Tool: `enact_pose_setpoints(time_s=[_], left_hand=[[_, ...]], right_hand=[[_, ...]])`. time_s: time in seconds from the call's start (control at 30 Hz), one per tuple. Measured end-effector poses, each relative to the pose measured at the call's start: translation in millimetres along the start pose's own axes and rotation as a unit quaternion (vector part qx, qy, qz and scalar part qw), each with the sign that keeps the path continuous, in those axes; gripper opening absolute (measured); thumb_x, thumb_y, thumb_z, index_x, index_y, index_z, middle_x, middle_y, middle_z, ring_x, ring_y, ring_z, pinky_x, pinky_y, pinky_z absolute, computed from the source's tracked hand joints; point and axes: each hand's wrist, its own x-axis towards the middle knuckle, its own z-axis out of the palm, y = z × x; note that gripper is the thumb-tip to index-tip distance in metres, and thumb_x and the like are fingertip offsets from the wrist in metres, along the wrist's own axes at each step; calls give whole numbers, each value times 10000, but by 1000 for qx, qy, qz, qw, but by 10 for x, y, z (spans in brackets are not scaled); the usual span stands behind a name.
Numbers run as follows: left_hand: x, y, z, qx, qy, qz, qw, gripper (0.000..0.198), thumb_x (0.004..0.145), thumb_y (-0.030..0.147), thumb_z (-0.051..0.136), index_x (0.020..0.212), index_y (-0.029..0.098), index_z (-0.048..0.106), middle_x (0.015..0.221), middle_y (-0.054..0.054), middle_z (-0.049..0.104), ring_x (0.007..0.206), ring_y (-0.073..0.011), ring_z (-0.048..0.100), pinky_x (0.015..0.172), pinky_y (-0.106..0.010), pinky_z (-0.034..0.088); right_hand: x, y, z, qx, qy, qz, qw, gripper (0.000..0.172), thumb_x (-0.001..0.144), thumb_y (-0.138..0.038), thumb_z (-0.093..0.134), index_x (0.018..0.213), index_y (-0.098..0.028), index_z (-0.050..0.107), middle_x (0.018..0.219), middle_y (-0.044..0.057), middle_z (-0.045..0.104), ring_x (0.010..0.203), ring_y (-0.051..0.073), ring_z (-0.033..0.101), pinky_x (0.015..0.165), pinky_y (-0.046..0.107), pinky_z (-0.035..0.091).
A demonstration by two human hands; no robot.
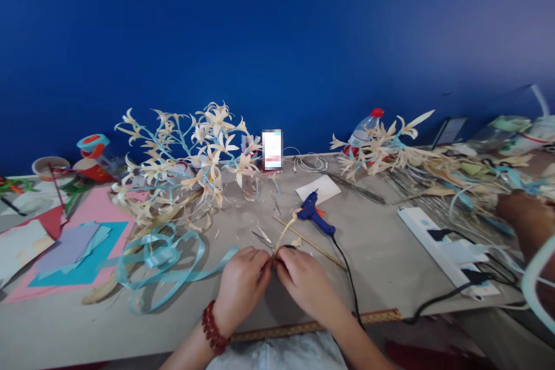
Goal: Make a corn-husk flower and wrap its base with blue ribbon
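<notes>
My left hand (245, 280), with a dark red bead bracelet (212, 328) at its wrist, and my right hand (310, 283) meet close above the table's front. The fingers of both pinch the lower end of a pale, dried-husk-like strip (285, 236), which curves up and right. My fingertips hide its lower end. Just beyond the strip lies a blue glue gun (318, 215), its nozzle pointing up. Small metal scissors (263, 237) rest in front of my left hand. A thin tan stick (335, 259) lies beyond my right hand.
Light blue ribbon (162, 257) and coloured paper sheets (82, 251) lie left. Pale artificial flowers (212, 153) stand behind, near a phone (272, 150). A white power strip (446, 251) with cords lies right, beside another person's hand (520, 217) over wires and husks.
</notes>
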Motion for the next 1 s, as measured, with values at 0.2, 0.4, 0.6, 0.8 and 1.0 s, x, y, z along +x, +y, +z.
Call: enact_pose_setpoints(time_s=[0.2,0.4,0.6,0.8,1.0], left_hand=[[27,-12,9,18,-6,30,999,185,846,90,499,707,211,521,675,-15,584,669,-194,545,619,-304,354],[43,27,30,26,3,16,1000,166,826,84,513,716,209,513,689,-15,581,683,-201,539,646,-318,358],[35,78,55,36,20,-10,999,175,807,70,509,700,208,527,677,-25,588,663,-202,543,613,-306,356],[50,125,50,59,16,0,998,167,776,70,528,685,210,529,650,-22,591,637,-202,549,597,-308,343],[101,176,25,61,17,13,998,160,788,85,533,690,210,526,645,-18,598,628,-196,554,598,-305,339]], right_hand=[[-44,8,-20,-51,8,-19,998,114,907,-126,519,853,-210,573,789,49,699,735,221,651,619,303,327],[-35,12,-25,0,17,-19,1000,127,901,-125,510,815,-208,556,777,32,681,734,201,631,630,290,319],[0,38,16,81,36,-15,996,168,867,-102,493,739,-210,511,720,5,625,683,168,569,617,262,314],[-8,97,27,142,28,-19,989,172,828,-99,494,692,-205,492,692,-4,591,661,154,536,610,245,322],[-48,121,40,155,64,-5,986,160,816,-117,490,684,-206,496,663,-6,573,625,152,517,588,250,317]])
